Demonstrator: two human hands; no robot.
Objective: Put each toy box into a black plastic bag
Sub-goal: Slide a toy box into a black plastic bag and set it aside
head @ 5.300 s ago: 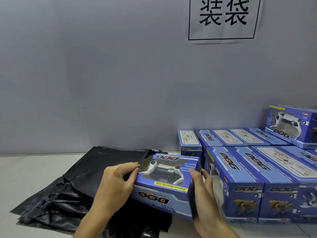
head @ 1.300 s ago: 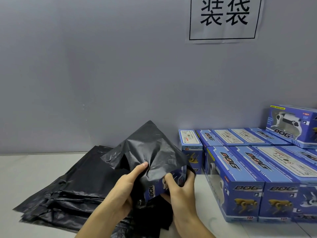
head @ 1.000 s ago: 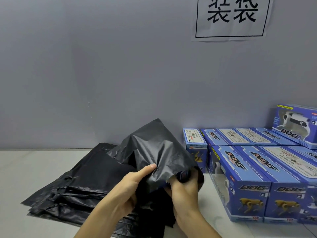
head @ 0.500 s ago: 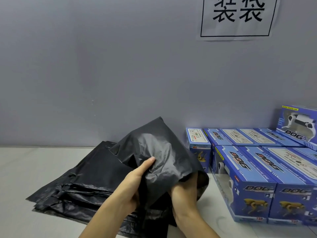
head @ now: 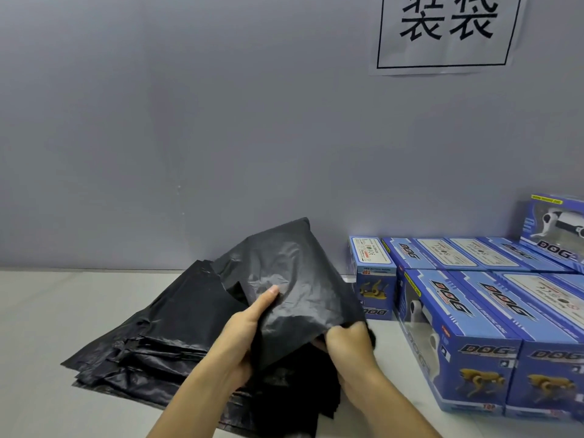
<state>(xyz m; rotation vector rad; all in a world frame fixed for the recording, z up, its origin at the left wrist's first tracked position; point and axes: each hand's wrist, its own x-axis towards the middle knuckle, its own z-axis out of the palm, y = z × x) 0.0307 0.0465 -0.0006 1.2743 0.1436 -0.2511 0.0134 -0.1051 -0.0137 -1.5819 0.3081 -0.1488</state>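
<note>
Left hand (head: 243,333) and right hand (head: 347,346) both gripping raised black bag (head: 294,279), bag pile (head: 151,336) lying on counter (head: 47,311), blue boxes (head: 474,311) standing alongside

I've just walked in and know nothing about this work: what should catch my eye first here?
Front and centre, two bare hands, left hand and right hand, grip a puffed-up black bag above a flat pile of black bags. To the right stand rows of blue toy boxes, and a paper sign hangs on the wall.

Both hands (head: 243,330) (head: 349,346) grip a black bag (head: 294,279) beside blue toy boxes (head: 467,327).
</note>
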